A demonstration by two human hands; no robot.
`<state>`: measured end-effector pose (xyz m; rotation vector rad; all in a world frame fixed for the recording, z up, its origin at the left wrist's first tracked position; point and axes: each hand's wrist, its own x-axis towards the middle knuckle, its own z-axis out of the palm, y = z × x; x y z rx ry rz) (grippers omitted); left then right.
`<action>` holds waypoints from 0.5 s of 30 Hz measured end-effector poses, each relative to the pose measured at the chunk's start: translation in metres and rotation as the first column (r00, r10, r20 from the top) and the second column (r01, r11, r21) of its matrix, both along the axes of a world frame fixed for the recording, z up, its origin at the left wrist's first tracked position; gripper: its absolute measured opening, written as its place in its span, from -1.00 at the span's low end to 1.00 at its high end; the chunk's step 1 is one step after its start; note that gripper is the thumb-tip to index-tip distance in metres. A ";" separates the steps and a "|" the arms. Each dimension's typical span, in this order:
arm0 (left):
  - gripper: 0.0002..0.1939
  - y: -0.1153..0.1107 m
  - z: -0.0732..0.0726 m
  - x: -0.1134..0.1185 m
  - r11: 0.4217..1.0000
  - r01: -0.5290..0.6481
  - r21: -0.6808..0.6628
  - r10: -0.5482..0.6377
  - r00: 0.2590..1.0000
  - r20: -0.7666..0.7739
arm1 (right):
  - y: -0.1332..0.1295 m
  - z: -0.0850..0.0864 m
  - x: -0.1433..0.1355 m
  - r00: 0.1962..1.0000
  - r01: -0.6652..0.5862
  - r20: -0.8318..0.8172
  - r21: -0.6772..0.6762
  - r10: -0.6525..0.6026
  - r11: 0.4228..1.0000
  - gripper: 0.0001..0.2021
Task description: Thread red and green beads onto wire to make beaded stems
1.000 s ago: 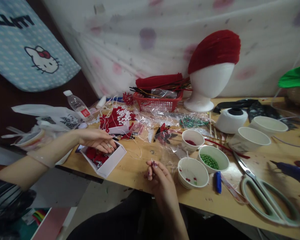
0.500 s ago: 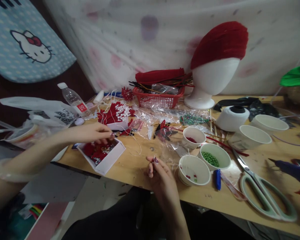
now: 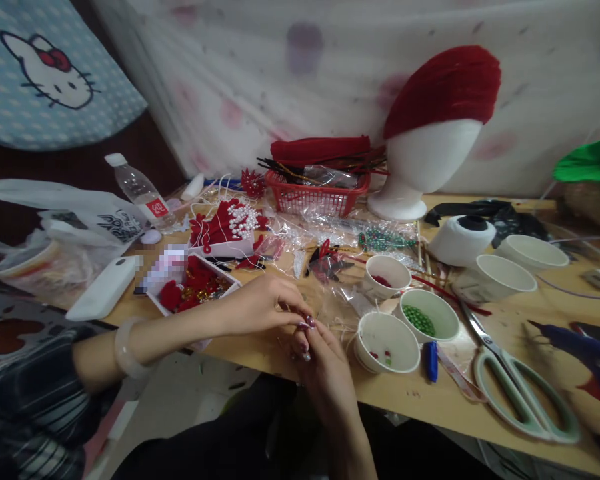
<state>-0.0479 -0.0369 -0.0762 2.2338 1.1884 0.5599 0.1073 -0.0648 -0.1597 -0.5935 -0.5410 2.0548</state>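
Observation:
My left hand (image 3: 267, 305) reaches across from the left, its thumb and fingers pinched together at the fingertips of my right hand. My right hand (image 3: 325, 363) is closed in a pinch in front of the table edge. A tiny pale, shiny piece (image 3: 307, 357) shows at the right fingers; its kind is too small to tell. What the left fingertips pinch is hidden. Behind my left forearm stands a white box (image 3: 233, 285) with red pieces (image 3: 193, 283) and gold and silver bits inside. Close to my right hand is a paper cup (image 3: 361, 340) with a few red and green beads.
Further cups hold green beads (image 3: 419, 321) and dark red beads (image 3: 381, 281). Large scissors (image 3: 503, 360), a blue glue gun (image 3: 580, 343) and a thread cone (image 3: 463, 241) lie right. A red basket (image 3: 316, 200) and a foam head (image 3: 425, 157) stand behind.
My left hand has left the white box and moved right, meeting my right hand. The right hand stays in nearly the same place. The view has shifted slightly.

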 end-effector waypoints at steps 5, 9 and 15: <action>-0.89 -0.004 -0.008 -0.001 0.990 0.015 0.139 -0.009 0.999 -0.045 | 0.001 -0.001 0.001 1.000 -0.022 -0.003 0.003 0.022 1.000 -0.63; -0.80 -0.010 -0.011 -0.004 0.946 0.102 0.307 -0.057 0.986 -0.154 | 0.001 0.001 0.002 0.999 -0.041 -0.001 0.017 0.041 0.999 -0.61; -0.73 -0.010 -0.009 -0.001 0.924 0.109 0.367 0.000 0.959 -0.285 | 0.000 0.001 0.001 1.000 -0.002 -0.001 0.038 0.003 0.999 -0.66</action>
